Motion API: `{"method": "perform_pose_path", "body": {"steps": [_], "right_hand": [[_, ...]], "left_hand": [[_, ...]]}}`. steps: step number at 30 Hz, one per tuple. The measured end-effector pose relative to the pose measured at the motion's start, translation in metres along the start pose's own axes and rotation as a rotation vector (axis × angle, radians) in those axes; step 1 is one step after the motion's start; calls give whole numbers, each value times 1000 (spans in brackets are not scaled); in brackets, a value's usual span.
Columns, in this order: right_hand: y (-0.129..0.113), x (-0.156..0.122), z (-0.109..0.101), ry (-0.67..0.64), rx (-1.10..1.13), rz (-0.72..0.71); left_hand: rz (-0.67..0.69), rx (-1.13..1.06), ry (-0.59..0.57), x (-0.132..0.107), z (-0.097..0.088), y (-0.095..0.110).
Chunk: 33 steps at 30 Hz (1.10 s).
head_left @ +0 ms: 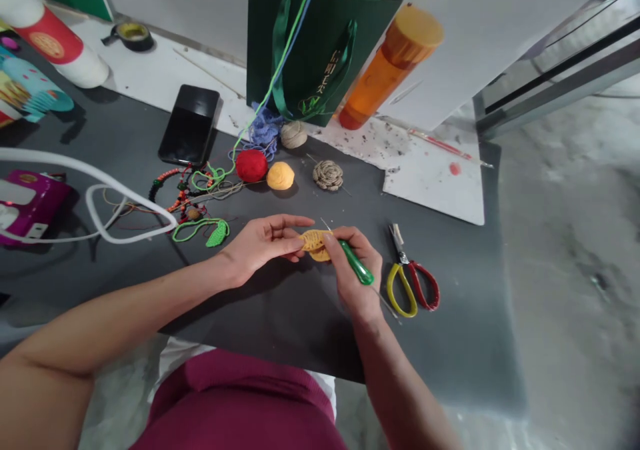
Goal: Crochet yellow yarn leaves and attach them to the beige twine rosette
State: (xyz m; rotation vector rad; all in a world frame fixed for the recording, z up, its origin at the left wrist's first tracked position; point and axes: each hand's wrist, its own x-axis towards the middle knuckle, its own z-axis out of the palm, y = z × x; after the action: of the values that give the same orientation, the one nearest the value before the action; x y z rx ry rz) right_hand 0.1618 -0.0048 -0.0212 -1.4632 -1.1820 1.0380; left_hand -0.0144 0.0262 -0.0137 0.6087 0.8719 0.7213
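A small yellow crochet piece (315, 239) is stretched between my two hands above the dark table. My left hand (267, 243) pinches its left end between thumb and fingers. At its right end, my right hand (356, 263) grips a crochet hook (357, 263) with a green handle, the thumb pressing on the crochet. The hook's thin metal shaft points up and left, past the piece. Scissors (410, 277) with one yellow and one red handle lie just right of my right hand. Beyond my hands sit a yellow yarn ball (281, 176) and a red yarn ball (251, 165).
A dark green paper bag (310, 50) and an orange bottle (387, 70) stand at the back. A coiled beige rosette (328, 175), a phone (190, 125), beaded strings (183, 187) and a green crochet leaf (217, 233) lie around. A white cable (100, 167) loops at left.
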Motion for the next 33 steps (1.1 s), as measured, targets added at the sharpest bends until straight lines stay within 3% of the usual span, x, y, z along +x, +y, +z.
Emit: {"method": "perform_pose_path", "body": {"steps": [4, 10, 13, 15, 19, 26, 33], "right_hand": [[-2, 3, 1, 13, -136, -91], [-2, 13, -3, 96, -146, -131], [2, 20, -9, 178, -83, -112], [5, 25, -14, 221, -34, -74], [13, 35, -20, 225, 32, -25], [16, 39, -22, 240, 100, 7], [16, 40, -26, 245, 113, 49]], "left_hand": [[86, 142, 53, 2, -1, 3], [284, 473, 102, -1, 2, 5], [452, 743, 191, -3, 6, 7], [554, 962, 181, 0, 9, 10], [708, 1460, 217, 26, 12, 18], [667, 1613, 107, 96, 24, 34], [553, 1477, 115, 111, 28, 41]]}}
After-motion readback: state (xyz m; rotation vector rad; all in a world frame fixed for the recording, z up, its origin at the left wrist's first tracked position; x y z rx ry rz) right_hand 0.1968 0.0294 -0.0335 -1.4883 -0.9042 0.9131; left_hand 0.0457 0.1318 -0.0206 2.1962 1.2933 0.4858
